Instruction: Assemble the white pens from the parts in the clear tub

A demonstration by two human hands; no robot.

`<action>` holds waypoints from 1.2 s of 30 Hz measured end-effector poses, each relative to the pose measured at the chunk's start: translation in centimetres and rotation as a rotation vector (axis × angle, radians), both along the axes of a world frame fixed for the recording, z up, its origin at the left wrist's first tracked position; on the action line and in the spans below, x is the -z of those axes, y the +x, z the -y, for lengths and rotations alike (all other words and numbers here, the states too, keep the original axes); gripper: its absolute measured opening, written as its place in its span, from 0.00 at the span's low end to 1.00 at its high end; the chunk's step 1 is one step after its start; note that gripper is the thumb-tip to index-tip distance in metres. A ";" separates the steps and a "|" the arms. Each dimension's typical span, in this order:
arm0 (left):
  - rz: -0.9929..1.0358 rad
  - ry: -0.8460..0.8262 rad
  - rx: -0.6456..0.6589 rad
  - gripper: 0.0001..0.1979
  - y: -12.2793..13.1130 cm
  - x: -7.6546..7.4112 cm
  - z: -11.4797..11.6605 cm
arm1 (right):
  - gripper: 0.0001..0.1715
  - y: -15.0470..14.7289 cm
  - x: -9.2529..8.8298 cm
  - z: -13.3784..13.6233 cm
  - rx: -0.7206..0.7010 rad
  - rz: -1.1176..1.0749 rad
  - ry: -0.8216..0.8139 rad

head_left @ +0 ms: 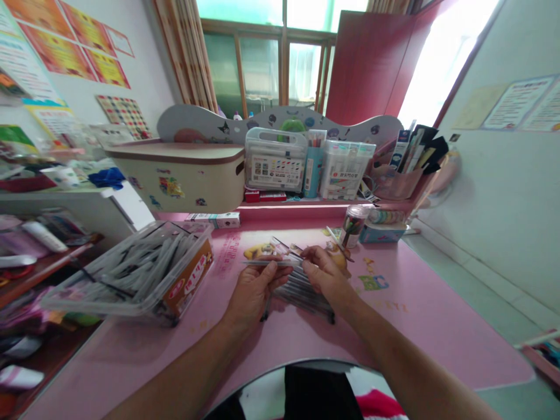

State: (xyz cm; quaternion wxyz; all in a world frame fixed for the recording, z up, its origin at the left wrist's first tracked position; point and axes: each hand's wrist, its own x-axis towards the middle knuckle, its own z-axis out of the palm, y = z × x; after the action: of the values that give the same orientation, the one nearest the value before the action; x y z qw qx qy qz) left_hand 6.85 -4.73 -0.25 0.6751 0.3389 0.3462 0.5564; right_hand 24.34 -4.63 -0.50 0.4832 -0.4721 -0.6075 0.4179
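Pink desk (437, 332); curled hands (326, 272) nearly meeting over pens (303, 290).

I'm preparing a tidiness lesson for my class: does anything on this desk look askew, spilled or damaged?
Nothing looks spilled or damaged. Only the clear tub on the left looks untidy: its pens lie jumbled, while the row of pens on the desk lies roughly parallel.

Lettering on orange box label (188, 284), marker case (345, 174), wall sheets (520, 104) too blurred to read
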 end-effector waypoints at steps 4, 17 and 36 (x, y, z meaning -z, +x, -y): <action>0.007 0.010 0.021 0.14 0.1 0.0 0.1 | 0.26 0.1 -0.2 0.1 -0.015 0.155 -0.033; -0.002 0.083 0.017 0.13 -0.3 0.1 -0.2 | 0.17 -0.1 -0.1 0.2 -0.054 0.036 -0.031; -0.037 0.088 0.023 0.14 -0.3 -0.1 0.0 | 0.27 -0.7 0.0 0.2 -0.078 -0.203 -0.247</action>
State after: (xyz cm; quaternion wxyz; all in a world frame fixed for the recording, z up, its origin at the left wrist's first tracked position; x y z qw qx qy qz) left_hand 6.56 -4.68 -0.16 0.6594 0.3825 0.3298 0.5569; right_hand 23.65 -4.79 -0.53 0.4638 -0.4595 -0.5173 0.5533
